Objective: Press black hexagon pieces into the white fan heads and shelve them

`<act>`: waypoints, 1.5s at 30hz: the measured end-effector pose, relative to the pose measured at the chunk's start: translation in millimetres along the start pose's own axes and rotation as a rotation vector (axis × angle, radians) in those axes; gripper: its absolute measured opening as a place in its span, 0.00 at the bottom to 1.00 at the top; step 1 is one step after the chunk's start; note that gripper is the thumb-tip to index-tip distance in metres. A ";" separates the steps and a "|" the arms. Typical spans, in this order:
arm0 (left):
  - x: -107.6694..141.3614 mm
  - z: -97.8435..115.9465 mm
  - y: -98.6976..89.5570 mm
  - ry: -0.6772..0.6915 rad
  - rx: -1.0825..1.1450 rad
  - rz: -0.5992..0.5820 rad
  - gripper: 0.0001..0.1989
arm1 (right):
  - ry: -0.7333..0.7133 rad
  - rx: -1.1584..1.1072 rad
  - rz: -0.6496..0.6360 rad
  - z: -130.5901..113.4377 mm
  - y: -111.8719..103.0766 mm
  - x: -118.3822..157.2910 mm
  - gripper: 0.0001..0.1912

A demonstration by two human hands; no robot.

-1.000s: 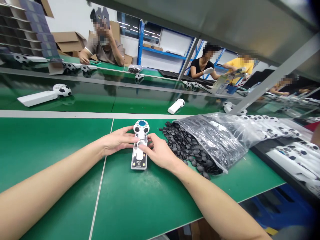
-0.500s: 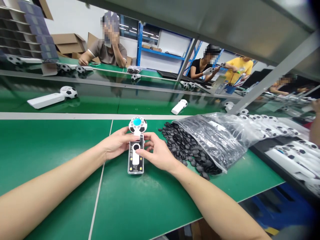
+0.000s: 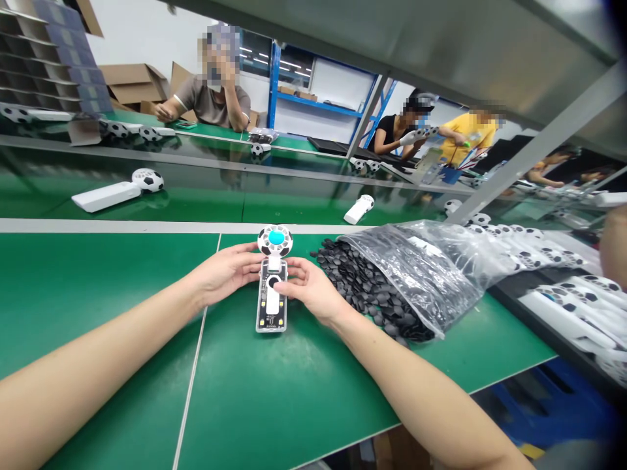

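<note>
A handheld fan [image 3: 271, 307] with a clear body, a circuit board inside, and a football-patterned head [image 3: 275, 239] with a blue centre lies on the green mat [image 3: 98, 300]. My left hand [image 3: 225, 274] holds its neck from the left. My right hand [image 3: 308, 290] presses on the body from the right, fingertips against the white centre strip. The hands partly hide the fan's middle. To the right of my right hand lies a pile of black hexagonal pieces [image 3: 357, 287], spilling from a clear plastic bag [image 3: 416, 274].
Behind the mat runs a glossy shelf with white fans [image 3: 108, 196]. Several co-workers sit beyond it, one holding a fan [image 3: 416, 137]. A tray of white fan parts [image 3: 563, 313] lies at the right, beside a person's arm [image 3: 614, 248]. A metal shelf overhangs the bench.
The fan has shifted slightly on the mat, and my right hand now sits lower on its body. The background has slid rightward in view as my head turned.
</note>
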State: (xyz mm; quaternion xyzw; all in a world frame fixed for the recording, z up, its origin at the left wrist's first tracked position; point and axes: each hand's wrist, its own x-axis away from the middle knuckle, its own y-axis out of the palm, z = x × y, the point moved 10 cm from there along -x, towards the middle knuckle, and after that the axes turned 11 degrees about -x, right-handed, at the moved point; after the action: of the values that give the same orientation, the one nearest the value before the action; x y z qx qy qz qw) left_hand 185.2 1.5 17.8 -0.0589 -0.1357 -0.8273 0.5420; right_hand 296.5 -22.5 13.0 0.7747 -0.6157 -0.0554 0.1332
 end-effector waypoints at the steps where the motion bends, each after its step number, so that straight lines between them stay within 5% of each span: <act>1: -0.7 -1.2 -6.0 -0.013 -0.022 0.043 0.21 | 0.007 -0.004 0.018 1.1 -3.5 -1.5 0.24; 5: 0.5 0.3 -21.8 -0.017 -0.289 0.165 0.26 | 0.034 -0.025 0.052 5.4 -12.2 -5.3 0.21; 9: 2.0 2.3 -17.3 -0.005 -0.434 0.138 0.23 | 0.052 -0.095 0.017 7.5 -10.5 -6.2 0.22; 45: 2.5 10.0 -13.7 0.028 -0.432 0.107 0.22 | -0.041 -0.090 -0.078 -3.4 2.2 -4.3 0.25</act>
State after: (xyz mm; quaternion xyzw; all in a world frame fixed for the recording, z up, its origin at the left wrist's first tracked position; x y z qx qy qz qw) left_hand 171.1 7.4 25.7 -0.1694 0.0557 -0.8080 0.5616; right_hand 294.3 -18.3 16.5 0.7899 -0.5847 -0.1041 0.1527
